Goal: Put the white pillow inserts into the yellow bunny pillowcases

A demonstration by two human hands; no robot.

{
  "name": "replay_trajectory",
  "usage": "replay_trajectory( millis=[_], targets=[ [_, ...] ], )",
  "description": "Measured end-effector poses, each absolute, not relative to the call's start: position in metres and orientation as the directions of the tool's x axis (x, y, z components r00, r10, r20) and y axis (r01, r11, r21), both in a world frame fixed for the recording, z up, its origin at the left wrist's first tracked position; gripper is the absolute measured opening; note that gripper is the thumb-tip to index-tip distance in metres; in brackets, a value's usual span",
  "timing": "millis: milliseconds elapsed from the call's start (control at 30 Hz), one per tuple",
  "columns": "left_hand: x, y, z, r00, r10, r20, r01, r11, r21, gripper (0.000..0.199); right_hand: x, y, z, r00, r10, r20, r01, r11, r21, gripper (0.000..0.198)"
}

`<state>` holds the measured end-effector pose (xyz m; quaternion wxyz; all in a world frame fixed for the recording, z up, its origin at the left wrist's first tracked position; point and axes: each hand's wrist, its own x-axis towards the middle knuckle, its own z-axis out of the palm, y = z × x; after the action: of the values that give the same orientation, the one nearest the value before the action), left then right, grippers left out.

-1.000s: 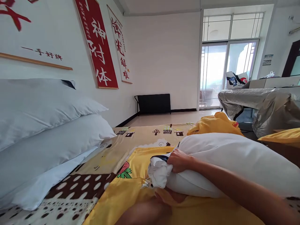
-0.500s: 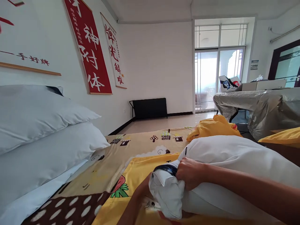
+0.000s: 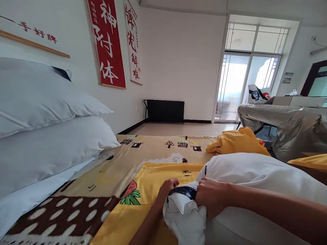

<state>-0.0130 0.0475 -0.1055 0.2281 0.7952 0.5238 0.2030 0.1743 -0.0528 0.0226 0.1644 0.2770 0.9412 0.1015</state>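
At four o'clock the white pillow (image 3: 255, 170) lies atop yellow cartoon-print cloth (image 3: 150, 183), not yet covered, the right hand (image 3: 212, 195) gripping its end, the left hand's (image 3: 169, 185) grip unclear.

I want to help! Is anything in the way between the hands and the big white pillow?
Nothing visible: the right hand grips the white pillow near its bunched end; the left hand is beside that end, contact unclear.

Left hand (image 3: 170, 185): fingers bent, partly hidden.
Left forearm (image 3: 147, 224): slants up from below.
Right hand (image 3: 213, 197): clenched.
Right forearm (image 3: 273, 206): in from right, near level.
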Motion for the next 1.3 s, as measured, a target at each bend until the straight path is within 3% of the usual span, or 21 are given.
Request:
replay_trajectory(
  millis=[233,367,533,700,833,1000,1300],
  targets=[
    [-0.006,0.055,-0.099,0.273,0.947,0.17,0.743,-0.32,0.587,0.005,0.167,-0.063,0.011,-0.787,0.55,-0.279,0.484,0.831,0.273,0.023],
    [-0.006,0.046,-0.088,0.269,0.94,0.212,0.772,-0.341,0.537,0.012,0.156,-0.078,-0.002,-0.774,0.57,-0.276,0.507,0.819,0.269,0.027],
    [0.024,0.045,-0.055,0.431,0.875,0.22,0.816,-0.482,0.319,0.022,0.139,-0.096,-0.008,-0.76,0.583,-0.287,0.531,0.812,0.243,0.023],
    [0.069,0.05,-0.025,0.636,0.758,0.148,0.758,-0.649,0.069,0.015,0.149,-0.101,-0.001,-0.77,0.586,-0.252,0.535,0.808,0.246,0.02],
    [0.062,0.05,-0.012,0.608,0.782,0.135,0.794,-0.603,-0.078,0.024,0.17,-0.087,0.01,-0.761,0.633,-0.142,0.586,0.764,0.27,0.021],
    [0.014,0.042,0.002,0.53,0.841,0.109,0.841,-0.505,-0.194,0.032,0.177,-0.049,0.019,-0.734,0.669,-0.12,0.643,0.741,0.194,0.028],
    [-0.024,0.006,-0.018,0.366,0.93,-0.041,0.916,-0.368,-0.158,0.026,0.187,-0.027,0.023,-0.704,0.71,-0.025,0.706,0.703,0.078,0.028]
  ],
)
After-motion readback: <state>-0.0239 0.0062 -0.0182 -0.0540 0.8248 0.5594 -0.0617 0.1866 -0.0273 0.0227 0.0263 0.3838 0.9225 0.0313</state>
